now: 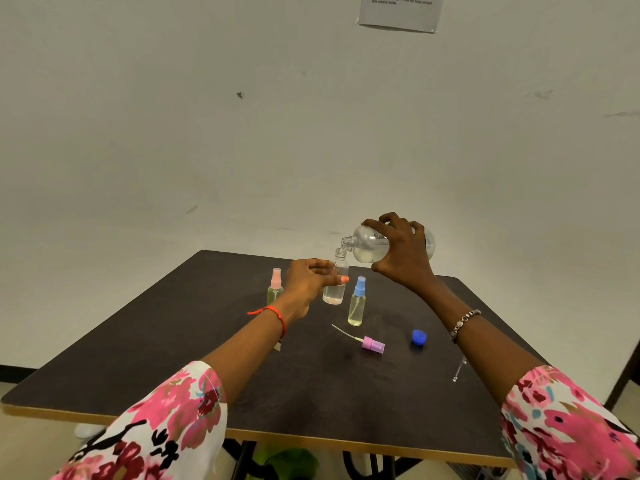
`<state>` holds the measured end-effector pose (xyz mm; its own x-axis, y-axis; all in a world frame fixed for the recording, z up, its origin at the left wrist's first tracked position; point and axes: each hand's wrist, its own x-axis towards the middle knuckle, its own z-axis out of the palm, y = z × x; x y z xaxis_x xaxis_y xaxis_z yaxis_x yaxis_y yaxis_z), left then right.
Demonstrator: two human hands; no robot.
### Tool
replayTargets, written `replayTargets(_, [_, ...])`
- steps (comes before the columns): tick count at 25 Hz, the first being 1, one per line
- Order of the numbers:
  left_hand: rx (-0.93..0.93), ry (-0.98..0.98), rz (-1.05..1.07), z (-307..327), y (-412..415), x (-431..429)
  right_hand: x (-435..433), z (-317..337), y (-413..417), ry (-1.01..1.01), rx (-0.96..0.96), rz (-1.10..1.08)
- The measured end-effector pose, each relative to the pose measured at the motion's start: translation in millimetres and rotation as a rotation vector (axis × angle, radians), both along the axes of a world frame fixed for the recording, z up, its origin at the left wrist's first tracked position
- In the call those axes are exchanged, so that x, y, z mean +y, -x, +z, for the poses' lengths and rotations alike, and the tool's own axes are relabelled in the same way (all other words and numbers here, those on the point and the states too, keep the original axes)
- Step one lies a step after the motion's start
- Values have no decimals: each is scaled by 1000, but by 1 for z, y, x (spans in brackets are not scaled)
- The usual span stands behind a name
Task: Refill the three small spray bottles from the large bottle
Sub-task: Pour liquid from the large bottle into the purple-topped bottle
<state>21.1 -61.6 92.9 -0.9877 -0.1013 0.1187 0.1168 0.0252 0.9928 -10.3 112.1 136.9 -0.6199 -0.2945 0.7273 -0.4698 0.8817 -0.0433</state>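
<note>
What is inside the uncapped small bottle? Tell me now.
The small bottle holds clear liquid at the bottom; its upper part looks empty. The left hand covers its middle on one side, hiding that stretch. Whether liquid is streaming in from the large bottle cannot be seen.

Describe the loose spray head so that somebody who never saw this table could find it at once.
Look at the dark table, nearer than the standing bottles. In front of the blue-topped spray bottle and left of the blue cap lies the spray head. It alone is lilac, lies on its side and trails a thin tube.
</note>
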Motion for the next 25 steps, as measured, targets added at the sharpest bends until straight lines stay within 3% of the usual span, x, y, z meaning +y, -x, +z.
replayTargets(25, [-9,-14,1,0,-1,1,-1,0,-2,8,25,10])
